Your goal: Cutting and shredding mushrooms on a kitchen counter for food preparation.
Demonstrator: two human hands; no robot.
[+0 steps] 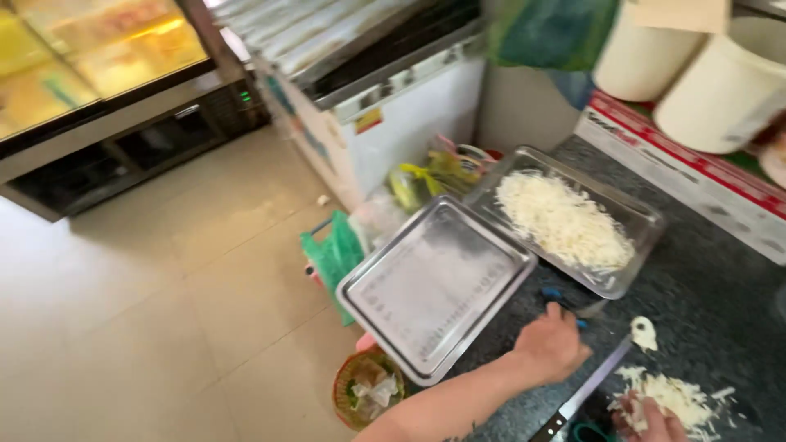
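Far tray holds a wide heap of pale shreds and the near tray stands bare, while a smaller pile lies uncollected on the dark counter at near right; judged from this, the cutting looks well along, with the loose pile and one pale chunk left to deal with. Left hand rests on the counter by a blue-handled tool, fingers curled, pinching nothing I can confirm; right hand presses on the pile, its grip cut off by the frame edge, so I cannot tell. Knife lies flat between the hands, long axis diagonal, handle near left, tip pointing far right at the chunk.
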